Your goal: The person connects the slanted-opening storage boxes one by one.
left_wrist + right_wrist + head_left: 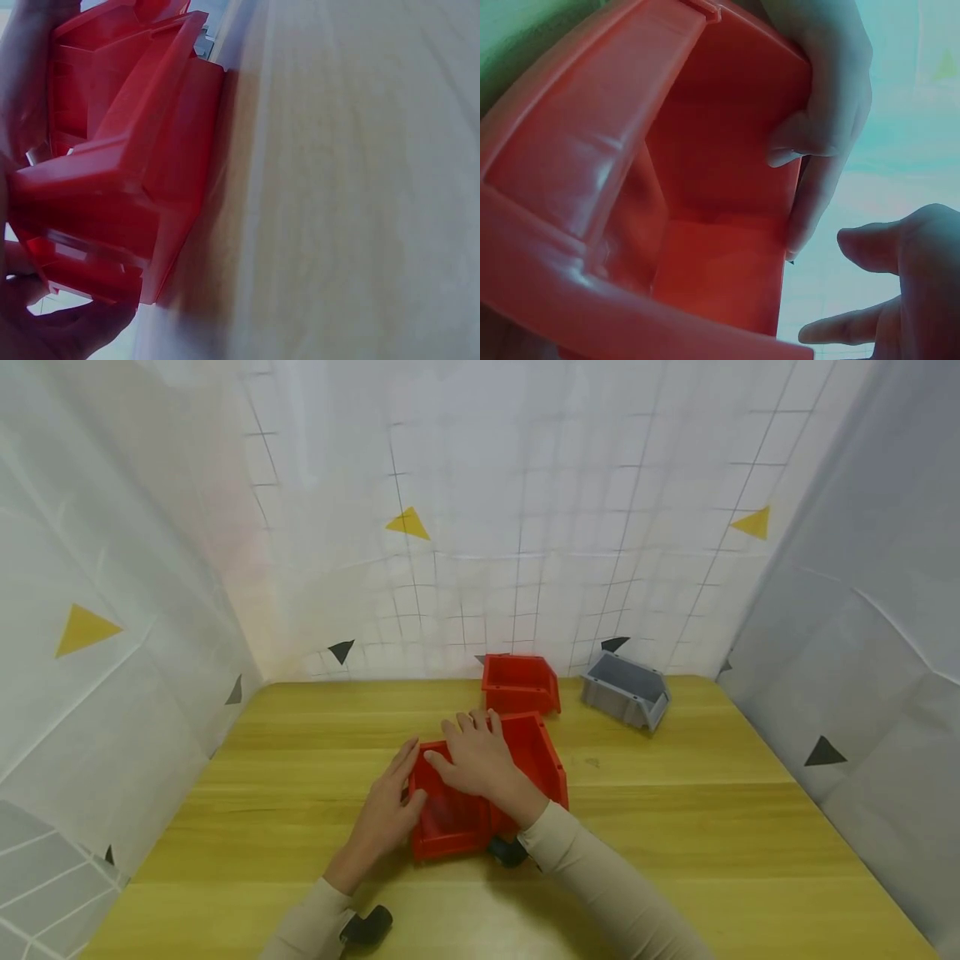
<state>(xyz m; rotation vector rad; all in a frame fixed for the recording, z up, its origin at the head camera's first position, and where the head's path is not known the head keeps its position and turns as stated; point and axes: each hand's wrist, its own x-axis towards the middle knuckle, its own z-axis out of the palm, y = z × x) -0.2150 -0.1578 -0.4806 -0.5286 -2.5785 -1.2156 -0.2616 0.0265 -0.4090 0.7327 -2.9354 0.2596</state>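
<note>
Pinching left red bin (450, 818) at left wall with left hand (382, 814), thumb to inside. Holding right hand (480, 760), fingers extended, above left red bin, near right red bin (538, 752); cannot tell contact. Finding left red bin on worktop (712, 843), just beside right red bin. Noting rear red bin (521, 700) and grey bin (617, 700) farther back.

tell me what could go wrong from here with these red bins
Moving the front left red bin could bump the front right red bin, close beside it. A forward push might knock the rear red bin, which stands just beyond the right hand. The left hand has fairly straight fingers, so that side might slip.
</note>
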